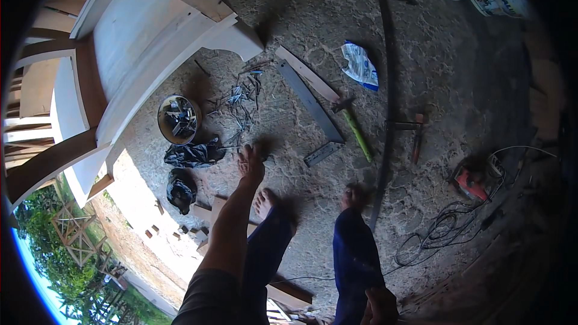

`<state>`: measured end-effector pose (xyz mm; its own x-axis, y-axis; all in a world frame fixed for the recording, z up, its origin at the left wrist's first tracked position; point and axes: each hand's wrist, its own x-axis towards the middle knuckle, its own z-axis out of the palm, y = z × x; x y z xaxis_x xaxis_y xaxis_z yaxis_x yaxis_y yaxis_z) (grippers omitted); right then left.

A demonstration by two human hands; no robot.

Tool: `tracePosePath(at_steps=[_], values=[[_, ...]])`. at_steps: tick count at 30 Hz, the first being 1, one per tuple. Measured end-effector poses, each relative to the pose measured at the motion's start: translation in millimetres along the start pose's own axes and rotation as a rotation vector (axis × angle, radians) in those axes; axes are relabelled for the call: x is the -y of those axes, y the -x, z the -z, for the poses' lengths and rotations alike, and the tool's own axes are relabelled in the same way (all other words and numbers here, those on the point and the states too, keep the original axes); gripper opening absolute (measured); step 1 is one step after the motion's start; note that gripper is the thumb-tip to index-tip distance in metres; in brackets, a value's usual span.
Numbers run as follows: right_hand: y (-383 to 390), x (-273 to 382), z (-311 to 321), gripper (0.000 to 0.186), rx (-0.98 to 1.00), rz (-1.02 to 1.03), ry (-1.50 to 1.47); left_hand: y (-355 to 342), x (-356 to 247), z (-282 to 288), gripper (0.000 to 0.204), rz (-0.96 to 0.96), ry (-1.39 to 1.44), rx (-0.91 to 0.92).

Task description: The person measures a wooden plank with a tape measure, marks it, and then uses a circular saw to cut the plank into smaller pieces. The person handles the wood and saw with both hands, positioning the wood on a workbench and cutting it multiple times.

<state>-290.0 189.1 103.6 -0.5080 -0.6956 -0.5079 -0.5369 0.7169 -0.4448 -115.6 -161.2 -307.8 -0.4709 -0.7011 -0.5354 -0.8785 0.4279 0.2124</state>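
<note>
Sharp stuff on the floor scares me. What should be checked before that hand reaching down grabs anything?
1. Left hand empty: cannot tell, the fingers point down and look too small.
2. Loose nails in sight: ok, scattered on the ground just beyond that hand.
3. Feet protected: not ok, bare feet stand close to the nails.
4. Hammer out of the way: ok, lying flat, apart from both hands.
5. Cable clear of the feet: not ok, loops lie near the right foot.
6. Right hand free: cannot tell, it is at the picture's lower edge.
</note>
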Motion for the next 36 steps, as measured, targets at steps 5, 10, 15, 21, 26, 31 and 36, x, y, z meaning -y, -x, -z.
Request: tracePosePath(at_steps=[5,10,15,21,26,31,36], values=[[16,2,-11,0.029,-0.011,0.058,0.008,48,-28,42,0.049,0.110,0.686,0.376],[16,5,-35,0.035,-0.067,-0.001,-0.239,206,-93,144,0.047,0.019,1.256,0.974],[-18,93,8,0.027,0.205,-0.163,-0.824,311,-106,226,0.043,0.124,1.262,0.882],[-28,141,27,0.024,0.420,-0.268,-1.346,346,-123,284,0.041,0.287,1.438,0.477],[-45,158,33,0.017,0.343,-0.245,-1.262,340,-154,351,0.045,-0.198,0.936,0.185],[-69,158,11,0.022,0.331,-0.138,-1.068,327,-122,352,0.045,0.093,0.902,0.492],[-135,159,39,0.030,0.007,-0.361,-1.079,308,-54,381,0.032,0.188,0.755,0.453]])
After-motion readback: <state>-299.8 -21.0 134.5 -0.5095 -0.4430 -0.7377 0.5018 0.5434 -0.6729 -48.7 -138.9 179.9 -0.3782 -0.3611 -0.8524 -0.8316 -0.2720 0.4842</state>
